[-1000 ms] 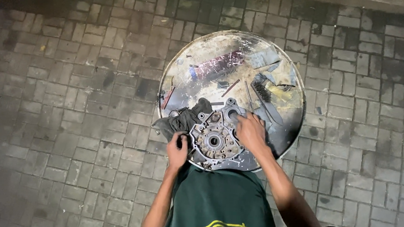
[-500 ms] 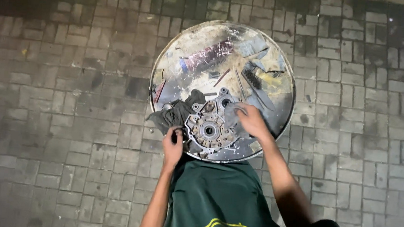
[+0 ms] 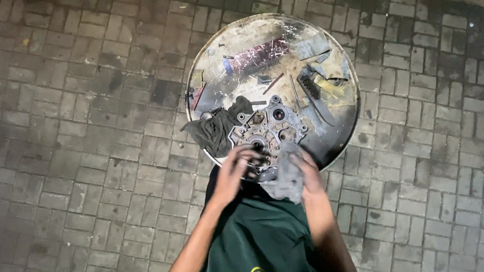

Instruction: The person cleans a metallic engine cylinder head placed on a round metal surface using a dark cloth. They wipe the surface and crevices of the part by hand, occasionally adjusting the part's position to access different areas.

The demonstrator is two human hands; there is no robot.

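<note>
A round, dirty metal tray (image 3: 213, 66) lies on the paved ground. On its near part sits a grey metal engine casing (image 3: 271, 126) with several round holes. My left hand (image 3: 234, 172) rests on the casing's near edge, fingers curled against it. My right hand (image 3: 307, 172) grips a grey rag (image 3: 287, 176) that hangs over the casing's near right corner. A second, darker rag (image 3: 214, 131) lies crumpled on the tray left of the casing.
Small tools, a brush (image 3: 309, 87) and scraps of paper or cloth lie on the tray's far half. Grey brick paving (image 3: 71, 141) surrounds the tray on all sides. My green shirt (image 3: 257, 239) fills the bottom of the view.
My right hand has come back from the casing's right side to its near edge and now holds a grey rag. My left hand moved right, from the dark rag onto the casing.
</note>
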